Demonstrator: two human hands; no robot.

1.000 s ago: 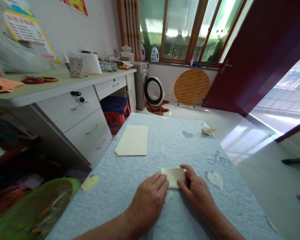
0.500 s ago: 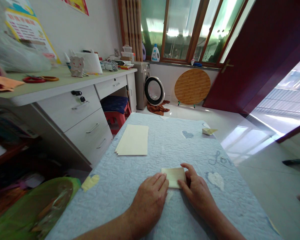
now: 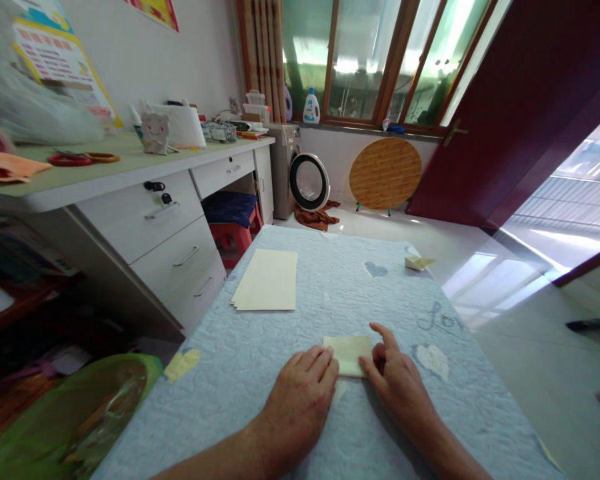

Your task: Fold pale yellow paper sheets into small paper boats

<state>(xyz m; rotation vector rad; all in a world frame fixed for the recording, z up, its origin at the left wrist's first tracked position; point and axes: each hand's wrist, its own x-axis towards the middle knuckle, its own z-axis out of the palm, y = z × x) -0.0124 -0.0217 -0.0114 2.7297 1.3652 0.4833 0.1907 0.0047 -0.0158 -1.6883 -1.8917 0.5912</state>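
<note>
A small folded piece of pale yellow paper (image 3: pixel 351 355) lies near the front of the cloth-covered table. On its left edge rest the fingers of my left hand (image 3: pixel 305 393), held together and bent, keeping the paper down; the thumb is hidden. My right hand (image 3: pixel 395 373) has the paper's right edge at its thumb, with the other fingers curled behind and the index finger raised off the paper. Farther off to the left is a stack of pale yellow sheets (image 3: pixel 267 280). A folded paper shape (image 3: pixel 419 263) stands near the table's far right corner.
A quilted light blue cloth (image 3: pixel 330 280) covers the table. Left of it are a white desk (image 3: pixel 165 220) with drawers and a green-lined bin (image 3: pixel 135 370). Beyond stand a red stool (image 3: pixel 235 230), an open washing machine (image 3: pixel 283 167) and a round wooden tabletop (image 3: pixel 385 173).
My right index finger has lifted and straightened away from the paper's top corner, and the right thumb has shifted slightly right. My left hand and the paper stay nearly still.
</note>
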